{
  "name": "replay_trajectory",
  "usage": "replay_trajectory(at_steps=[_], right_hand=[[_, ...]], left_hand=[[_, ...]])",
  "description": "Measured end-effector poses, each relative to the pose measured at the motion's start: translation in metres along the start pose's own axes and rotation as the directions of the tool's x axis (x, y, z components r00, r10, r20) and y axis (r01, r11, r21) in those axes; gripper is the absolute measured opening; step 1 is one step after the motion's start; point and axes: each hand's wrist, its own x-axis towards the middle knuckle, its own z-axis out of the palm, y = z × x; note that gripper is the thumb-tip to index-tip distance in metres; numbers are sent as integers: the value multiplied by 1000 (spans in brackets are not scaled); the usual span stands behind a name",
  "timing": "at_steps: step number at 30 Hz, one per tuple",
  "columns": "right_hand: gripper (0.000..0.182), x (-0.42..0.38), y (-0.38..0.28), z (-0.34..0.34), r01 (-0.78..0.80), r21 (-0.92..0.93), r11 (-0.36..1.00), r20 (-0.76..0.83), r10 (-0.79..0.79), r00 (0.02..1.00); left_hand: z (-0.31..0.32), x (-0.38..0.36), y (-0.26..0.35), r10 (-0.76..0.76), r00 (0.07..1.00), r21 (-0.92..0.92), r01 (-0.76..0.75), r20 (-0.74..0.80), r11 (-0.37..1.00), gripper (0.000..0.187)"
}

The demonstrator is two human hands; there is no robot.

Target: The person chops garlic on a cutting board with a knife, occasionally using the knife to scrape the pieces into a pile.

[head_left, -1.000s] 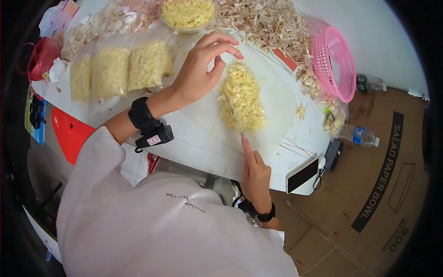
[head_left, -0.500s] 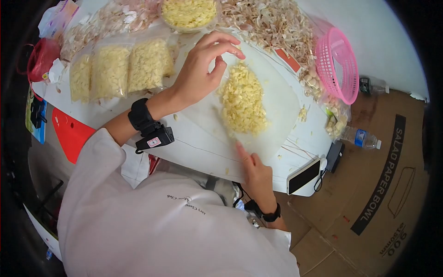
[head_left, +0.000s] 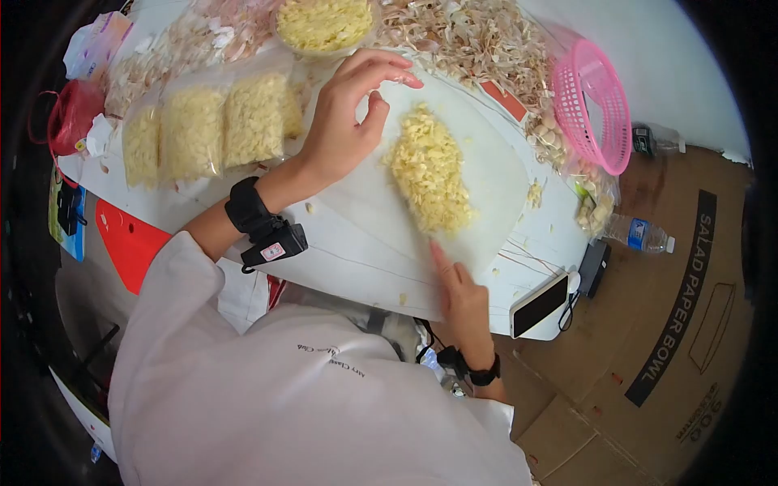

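A heap of chopped garlic lies on a whitish cutting board. My left hand is over the board's upper left, its fingers bent and the thumb apart, with nothing seen in it. At the near end of the heap is my right hand, index finger stretched forward and the other fingers curled in. Whatever those curled fingers hold is hidden from this angle. Bags of garlic pieces stand left of my left hand, and a tub of chopped garlic sits beyond it.
Garlic skins pile along the far side. A pink basket stands right, near a bag of garlic cloves. A phone lies at the table's right edge. Bottles and a cardboard box are beyond.
My right hand has shifted slightly up and to the right, near the heap's lower end. My left hand has drawn a little up and left, away from the garlic.
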Motion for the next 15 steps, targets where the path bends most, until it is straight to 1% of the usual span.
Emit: replay_trajectory(at_steps=[2, 3, 5, 6, 8, 9, 11, 15], right_hand=[[72, 6, 8, -3, -47, -50, 998, -67, 43, 997], [72, 7, 7, -4, -48, -51, 998, -72, 44, 996], [70, 8, 3, -6, -106, 38, 994, -64, 108, 992], [70, 10, 0, -7, -107, 41, 993, -68, 109, 992], [69, 9, -9, -8, -133, 116, 984, -91, 144, 985], [69, 10, -14, -9, -141, 124, 982, -88, 152, 984], [74, 14, -24, -7, -62, 106, 992, -56, 68, 996], [74, 17, -36, 1, -5, 126, 992, -38, 10, 999]], left_hand=[[1, 0, 0, 6, 1000, 16, -6, -15, 1000, 39], [1, 0, 0, 11, 1000, 15, -11, -13, 1000, 39], [1, -1, 1, -26, 999, 3, 26, -23, 1000, 40], [0, 0, 1, -23, 1000, 4, 24, -20, 1000, 40], [-1, -1, 2, -18, 1000, 25, 18, -10, 1000, 41], [-1, -1, 2, -23, 1000, 25, 23, 1, 999, 41], [-1, 0, 1, -4, 1000, 12, 4, -12, 1000, 41], [-1, 1, 2, 21, 999, 11, -21, -30, 1000, 42]])
